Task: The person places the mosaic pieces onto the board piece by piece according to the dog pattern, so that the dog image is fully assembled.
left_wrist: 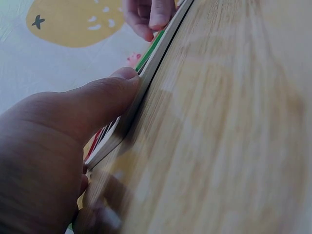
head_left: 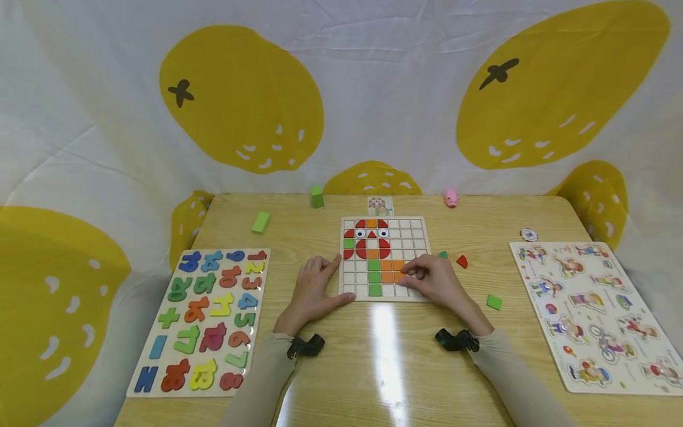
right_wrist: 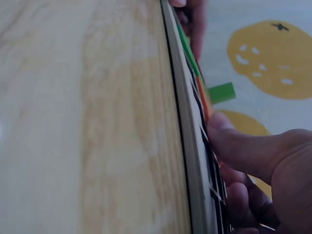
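Observation:
A gridded wooden pattern board point(head_left: 416, 224) lies on the table, filled partly with red, orange, green and eye-marked tiles. My left hand point(head_left: 313, 289) rests at its left side, thumb and fingers spread, fingertips at the upper left edge and thumb at the near left corner. Its thumb point(left_wrist: 109, 95) lies along the board's edge in the left wrist view. On the board's right half, my right hand point(head_left: 434, 279) pinches an orange square tile point(head_left: 398, 277) between thumb and index finger, beside other orange squares. A column of green squares point(head_left: 374, 277) stands left of them.
A pattern card point(head_left: 380, 206) lies behind the board. Loose pieces to the right include a red quarter-round point(head_left: 462, 261) and a green square point(head_left: 494, 302). A number puzzle point(head_left: 259, 332) lies left, a picture puzzle point(head_left: 573, 356) right. Green blocks point(head_left: 261, 223) and a pink pig point(head_left: 450, 198) stand behind.

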Action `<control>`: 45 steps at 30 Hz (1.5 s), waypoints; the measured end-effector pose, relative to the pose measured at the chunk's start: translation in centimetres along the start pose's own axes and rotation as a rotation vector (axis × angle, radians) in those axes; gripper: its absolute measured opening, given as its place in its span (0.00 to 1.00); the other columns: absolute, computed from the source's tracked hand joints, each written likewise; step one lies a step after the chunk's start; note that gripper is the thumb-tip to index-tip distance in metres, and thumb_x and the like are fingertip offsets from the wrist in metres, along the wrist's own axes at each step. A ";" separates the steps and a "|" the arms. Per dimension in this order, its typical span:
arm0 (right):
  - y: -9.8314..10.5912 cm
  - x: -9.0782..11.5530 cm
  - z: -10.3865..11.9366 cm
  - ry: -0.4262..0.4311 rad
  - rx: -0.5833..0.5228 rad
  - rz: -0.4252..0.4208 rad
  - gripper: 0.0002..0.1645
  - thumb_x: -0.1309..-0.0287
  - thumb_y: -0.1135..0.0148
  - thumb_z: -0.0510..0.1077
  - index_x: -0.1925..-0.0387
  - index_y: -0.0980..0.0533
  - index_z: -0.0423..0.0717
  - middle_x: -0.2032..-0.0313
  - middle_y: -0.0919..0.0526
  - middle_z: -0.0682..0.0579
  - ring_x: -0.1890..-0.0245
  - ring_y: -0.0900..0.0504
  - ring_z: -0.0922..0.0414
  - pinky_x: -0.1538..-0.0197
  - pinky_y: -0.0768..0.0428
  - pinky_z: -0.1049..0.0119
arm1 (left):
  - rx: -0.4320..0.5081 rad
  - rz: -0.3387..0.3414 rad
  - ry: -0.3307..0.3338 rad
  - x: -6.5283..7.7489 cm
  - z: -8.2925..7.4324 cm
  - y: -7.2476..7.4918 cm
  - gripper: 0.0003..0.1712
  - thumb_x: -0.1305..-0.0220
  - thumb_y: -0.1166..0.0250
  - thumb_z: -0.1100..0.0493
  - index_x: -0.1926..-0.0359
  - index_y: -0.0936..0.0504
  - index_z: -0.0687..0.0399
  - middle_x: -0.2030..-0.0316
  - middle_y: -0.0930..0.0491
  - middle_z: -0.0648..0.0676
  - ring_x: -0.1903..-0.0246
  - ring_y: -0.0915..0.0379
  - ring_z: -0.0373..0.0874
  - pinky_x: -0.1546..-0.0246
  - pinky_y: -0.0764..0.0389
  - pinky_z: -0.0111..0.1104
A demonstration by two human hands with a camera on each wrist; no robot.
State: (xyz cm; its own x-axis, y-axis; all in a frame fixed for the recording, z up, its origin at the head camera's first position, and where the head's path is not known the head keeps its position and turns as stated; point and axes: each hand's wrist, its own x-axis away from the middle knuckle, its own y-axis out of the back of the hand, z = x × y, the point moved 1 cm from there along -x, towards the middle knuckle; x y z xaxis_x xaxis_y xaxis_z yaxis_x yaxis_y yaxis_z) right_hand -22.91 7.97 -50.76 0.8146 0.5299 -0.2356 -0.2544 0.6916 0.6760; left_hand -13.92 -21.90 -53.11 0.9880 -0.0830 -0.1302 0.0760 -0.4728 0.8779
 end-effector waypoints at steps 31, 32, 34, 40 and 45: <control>6.9 -0.2 -4.6 -0.185 0.097 -0.024 0.12 0.45 0.27 0.46 0.63 0.19 0.46 0.70 0.15 0.51 0.71 0.18 0.56 0.68 0.24 0.70 | -0.008 0.013 0.010 0.0 0.1 0.0 0.58 0.51 0.38 0.20 0.24 0.41 0.41 0.54 0.36 0.47 0.55 0.43 0.43 0.53 0.42 0.37; 6.5 -0.1 -4.2 -0.180 0.063 -0.041 0.12 0.44 0.27 0.47 0.62 0.19 0.46 0.70 0.14 0.50 0.71 0.18 0.55 0.68 0.23 0.71 | -0.011 0.019 0.012 0.0 0.1 0.0 0.59 0.51 0.38 0.20 0.24 0.42 0.42 0.54 0.36 0.47 0.55 0.43 0.43 0.53 0.42 0.37; 5.6 -0.1 -3.4 -0.173 -0.011 -0.055 0.12 0.44 0.27 0.46 0.60 0.18 0.45 0.69 0.13 0.50 0.71 0.17 0.54 0.69 0.22 0.70 | -0.012 0.028 0.016 0.0 0.0 0.1 0.59 0.50 0.38 0.21 0.24 0.42 0.42 0.53 0.36 0.48 0.55 0.43 0.43 0.53 0.42 0.37; 2.2 -0.5 -1.3 -0.164 0.013 -0.064 0.10 0.46 0.26 0.47 0.66 0.15 0.47 0.74 0.14 0.54 0.75 0.19 0.60 0.72 0.23 0.69 | -0.007 0.016 0.005 -0.1 0.1 0.0 0.58 0.50 0.38 0.21 0.24 0.42 0.42 0.54 0.36 0.47 0.55 0.43 0.43 0.54 0.42 0.37; 1.3 -0.6 -0.7 -0.152 0.090 -0.098 0.10 0.49 0.24 0.50 0.72 0.14 0.48 0.79 0.18 0.56 0.80 0.24 0.61 0.76 0.27 0.69 | -0.005 0.007 0.001 0.0 0.2 0.0 0.58 0.51 0.38 0.21 0.24 0.41 0.42 0.54 0.35 0.47 0.55 0.43 0.42 0.54 0.41 0.37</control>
State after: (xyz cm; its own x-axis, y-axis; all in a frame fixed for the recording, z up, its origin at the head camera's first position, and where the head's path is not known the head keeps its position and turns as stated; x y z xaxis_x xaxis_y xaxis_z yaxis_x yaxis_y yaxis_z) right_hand -24.15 8.89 -50.24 0.9043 0.3773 -0.1996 -0.1280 0.6857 0.7165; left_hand -13.94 -22.07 -53.18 0.9887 -0.0850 -0.1237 0.0700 -0.4676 0.8812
